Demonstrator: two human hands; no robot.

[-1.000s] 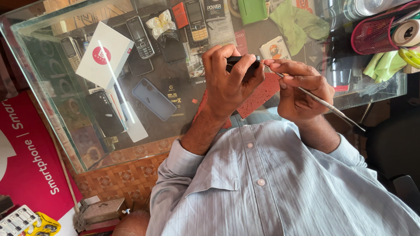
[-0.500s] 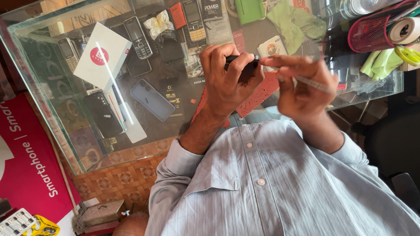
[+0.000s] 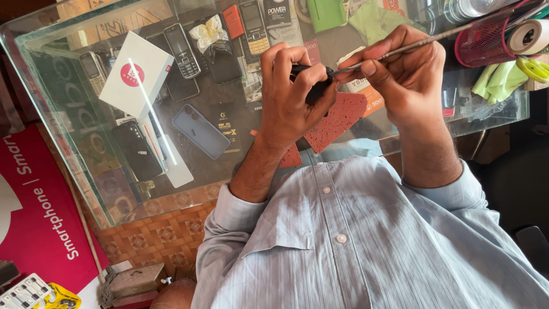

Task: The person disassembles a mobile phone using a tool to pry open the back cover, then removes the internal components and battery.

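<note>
Since the earlier frame the right hand (image 3: 409, 80) has swung its thin metal probe (image 3: 423, 41) upward; the left hand (image 3: 294, 94) pinches a small black handset (image 3: 313, 86) above the glass counter (image 3: 68, 154). It looks light and fragile, best gripped by its edges.

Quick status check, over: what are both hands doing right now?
Left hand grips small black device above glass counter. Right hand pinches thin metal tool, tip at device. Nothing between the hands.
</note>
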